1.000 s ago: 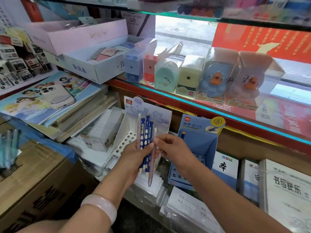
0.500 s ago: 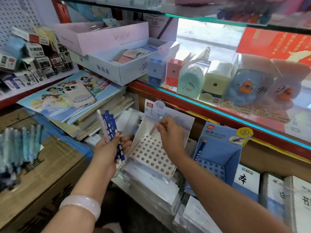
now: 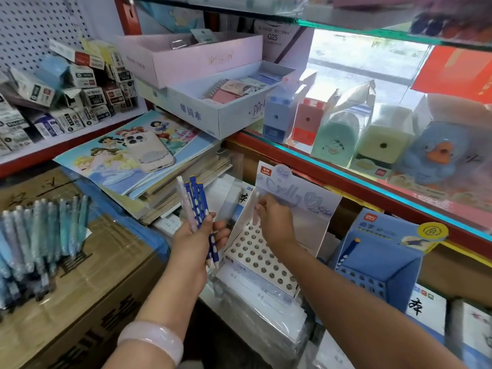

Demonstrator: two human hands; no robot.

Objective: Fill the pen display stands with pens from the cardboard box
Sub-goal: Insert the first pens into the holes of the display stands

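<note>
My left hand [image 3: 195,239] grips a bunch of pens [image 3: 197,206], several dark blue with white dots and one pale pink, held upright. My right hand [image 3: 274,222] pinches a single pale pink pen [image 3: 256,207] and holds it upright at the back left corner of the white display stand [image 3: 263,255], over its grid of round holes. Whether the pen's tip sits in a hole is hidden. A blue display stand [image 3: 383,258] to the right holds one dark blue pen [image 3: 348,247]. The cardboard box [image 3: 87,275] lies at the left with a bundle of light blue pens [image 3: 40,241] on it.
A phone [image 3: 149,151] lies on a stack of picture books left of the white stand. A glass shelf [image 3: 346,166] with pencil sharpeners overhangs both stands. Wrapped notebooks [image 3: 266,296] lie under the white stand. Small boxes crowd the pegboard shelf at far left.
My right hand took one pale pink pen out of the bunch and carried it to the back of the white stand. My left hand moved left with the remaining pens.
</note>
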